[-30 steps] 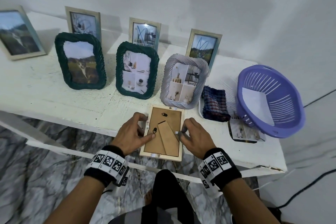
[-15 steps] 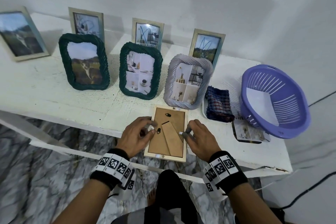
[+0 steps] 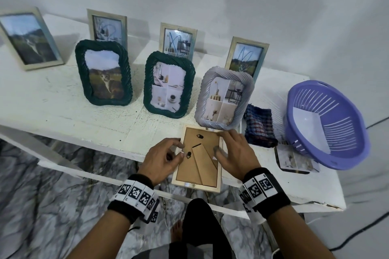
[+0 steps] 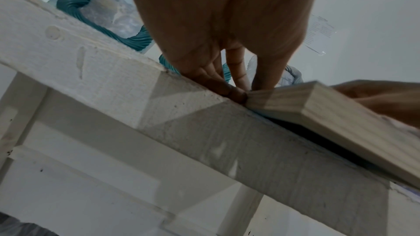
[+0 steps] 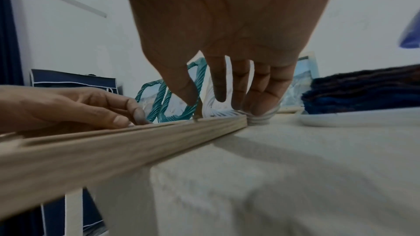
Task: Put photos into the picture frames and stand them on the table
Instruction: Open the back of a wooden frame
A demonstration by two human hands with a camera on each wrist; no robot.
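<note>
A pale wooden frame [image 3: 199,159] lies face down at the table's front edge, its brown backing and folded stand up and its near end past the edge. My left hand [image 3: 180,150] holds the left rim with curled fingers, the thumb beside a black turn clip [image 3: 188,154]. My right hand [image 3: 222,142] is spread over the right rim with straight fingers, the thumb tip touching the backing. The right wrist view shows the frame's side [image 5: 136,141] and my thumb [image 5: 188,94] coming down on it. The left wrist view shows my fingers [image 4: 227,89] against the frame's corner [image 4: 329,114].
Filled frames stand behind: two green woven ones [image 3: 104,73] [image 3: 169,84], a grey woven one [image 3: 224,98] right at the flat frame's far end, and several wooden ones [image 3: 177,41] by the wall. To the right are a checked cloth [image 3: 260,127], loose photos [image 3: 294,159] and a purple basket [image 3: 357,147].
My right hand has let go of the small tab on the right rim, straightened its fingers and slid toward the frame's far corner. My left fingers have drawn back to the left rim.
</note>
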